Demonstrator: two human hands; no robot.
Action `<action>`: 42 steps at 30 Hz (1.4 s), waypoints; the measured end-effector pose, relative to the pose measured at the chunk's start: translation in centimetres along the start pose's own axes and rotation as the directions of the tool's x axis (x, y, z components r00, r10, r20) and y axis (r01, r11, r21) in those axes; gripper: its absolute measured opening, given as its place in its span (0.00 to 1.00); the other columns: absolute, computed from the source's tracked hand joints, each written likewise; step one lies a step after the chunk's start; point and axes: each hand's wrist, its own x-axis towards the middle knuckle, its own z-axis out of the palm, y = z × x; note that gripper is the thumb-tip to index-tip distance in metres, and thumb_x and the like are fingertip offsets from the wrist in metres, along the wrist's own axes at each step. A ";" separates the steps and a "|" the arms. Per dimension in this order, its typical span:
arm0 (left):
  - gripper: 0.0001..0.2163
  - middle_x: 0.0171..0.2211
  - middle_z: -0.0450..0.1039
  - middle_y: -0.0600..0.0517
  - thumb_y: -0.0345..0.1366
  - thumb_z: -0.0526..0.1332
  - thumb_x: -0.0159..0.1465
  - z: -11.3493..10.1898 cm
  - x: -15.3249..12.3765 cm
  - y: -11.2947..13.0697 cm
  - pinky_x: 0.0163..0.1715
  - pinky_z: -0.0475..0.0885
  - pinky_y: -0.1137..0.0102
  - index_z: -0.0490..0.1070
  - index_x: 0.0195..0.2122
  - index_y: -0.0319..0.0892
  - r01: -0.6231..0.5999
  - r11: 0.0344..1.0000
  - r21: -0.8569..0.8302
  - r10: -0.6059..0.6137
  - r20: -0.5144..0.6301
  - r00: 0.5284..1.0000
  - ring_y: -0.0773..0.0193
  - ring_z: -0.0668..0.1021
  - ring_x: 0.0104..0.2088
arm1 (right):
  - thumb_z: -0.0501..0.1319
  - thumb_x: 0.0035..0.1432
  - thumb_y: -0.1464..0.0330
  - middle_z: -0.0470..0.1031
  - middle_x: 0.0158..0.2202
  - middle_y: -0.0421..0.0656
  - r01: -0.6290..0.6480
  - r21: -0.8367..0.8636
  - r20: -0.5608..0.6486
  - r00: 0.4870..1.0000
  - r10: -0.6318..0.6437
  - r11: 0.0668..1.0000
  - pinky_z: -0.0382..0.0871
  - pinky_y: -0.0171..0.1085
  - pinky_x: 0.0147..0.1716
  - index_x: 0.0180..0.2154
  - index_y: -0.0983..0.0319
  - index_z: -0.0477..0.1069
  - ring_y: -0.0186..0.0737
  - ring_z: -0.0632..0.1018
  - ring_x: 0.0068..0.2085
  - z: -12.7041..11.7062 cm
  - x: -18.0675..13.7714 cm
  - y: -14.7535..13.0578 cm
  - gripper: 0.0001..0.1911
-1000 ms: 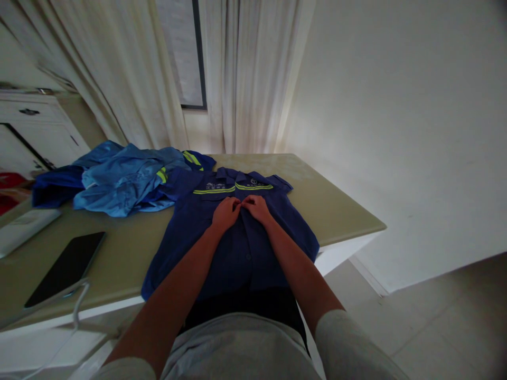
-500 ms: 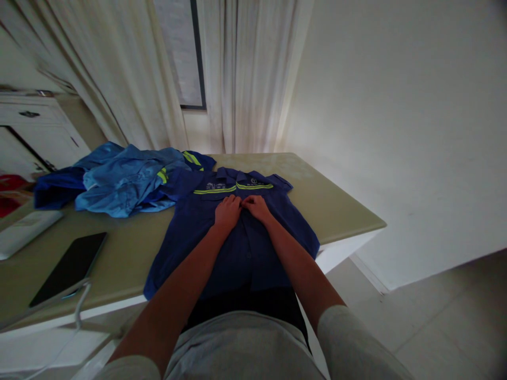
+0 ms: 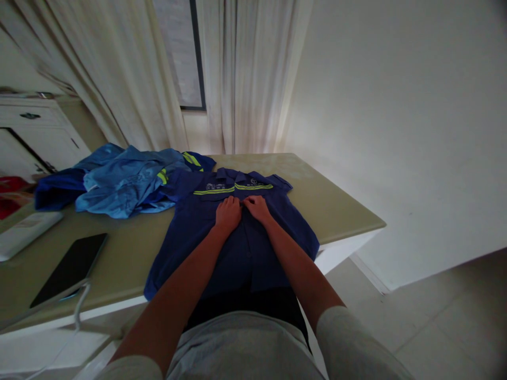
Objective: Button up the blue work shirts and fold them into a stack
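A dark blue short-sleeved work shirt [image 3: 229,258] lies front up, its collar toward the far side and its hem at the near table edge. Yellow-green stripes and pale lettering cross its chest. Just below the stripes, my left hand [image 3: 228,212] pinches the front placket with curled fingers. Close on its right, my right hand [image 3: 256,207] grips the other side of the same placket between thumb and fingers. The fingertips of both hands almost meet; any button between them is too small to make out.
Crumpled lighter blue work clothes [image 3: 127,179] lie against the shirt's left sleeve. A black tablet [image 3: 71,268] with a white cable [image 3: 81,303] and a white box [image 3: 27,232] are on the left of the table [image 3: 336,211]. A wall [image 3: 396,132] stands at the right.
Both hands stay at the same spot on the placket. The left fingers have shifted very slightly, and the chest stripes have moved a little at the placket.
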 end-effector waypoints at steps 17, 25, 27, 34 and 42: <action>0.11 0.49 0.76 0.43 0.41 0.55 0.74 -0.7 0.0 -0.4 0.51 0.70 0.60 0.72 0.50 0.44 -0.012 0.998 -0.066 0.015 0.050 0.999 0.50 0.76 0.51 | 0.61 0.63 0.71 0.83 0.35 0.42 0.020 -0.011 -0.014 1.000 -0.021 1.000 0.70 0.35 0.41 0.33 0.60 0.81 0.40 0.80 0.38 -0.3 -0.2 -0.5 0.09; 0.23 0.70 0.62 0.41 0.42 0.48 0.75 0.8 -1.0 -0.7 0.68 0.58 0.48 0.65 0.68 0.46 0.021 0.999 -0.043 -0.014 0.151 0.988 0.45 0.65 0.69 | 0.61 0.63 0.68 0.81 0.34 0.40 0.023 0.054 -0.054 0.998 -0.020 0.998 0.70 0.35 0.41 0.35 0.60 0.79 0.39 0.79 0.36 0.0 -0.3 -0.2 0.08; 0.25 0.73 0.57 0.42 0.45 0.45 0.76 1.2 -0.7 -1.1 0.70 0.53 0.47 0.61 0.71 0.47 0.030 0.998 -0.048 -0.019 0.200 0.980 0.46 0.59 0.73 | 0.61 0.64 0.67 0.81 0.36 0.41 0.028 0.070 -0.086 0.996 -0.022 0.997 0.70 0.35 0.42 0.37 0.60 0.78 0.39 0.79 0.37 -0.3 -0.1 -0.7 0.07; 0.27 0.76 0.49 0.45 0.47 0.42 0.76 1.5 3.2 -2.7 0.72 0.50 0.46 0.56 0.74 0.49 0.051 0.998 -0.048 -0.034 0.299 0.954 0.49 0.54 0.75 | 0.62 0.63 0.63 0.81 0.38 0.45 -0.097 -0.237 0.013 0.995 0.103 0.967 0.70 0.40 0.43 0.36 0.58 0.77 0.45 0.80 0.40 -2.5 -1.4 -4.3 0.07; 0.20 0.61 0.74 0.42 0.40 0.45 0.76 1.0 4.1 -3.5 0.64 0.65 0.57 0.74 0.57 0.43 0.023 0.979 -0.204 -0.023 0.001 1.000 0.53 0.73 0.62 | 0.67 0.58 0.58 0.79 0.47 0.49 -0.052 -0.415 0.100 0.990 0.102 0.909 0.71 0.41 0.43 0.43 0.59 0.78 0.48 0.79 0.46 -0.7 -4.9 -4.6 0.15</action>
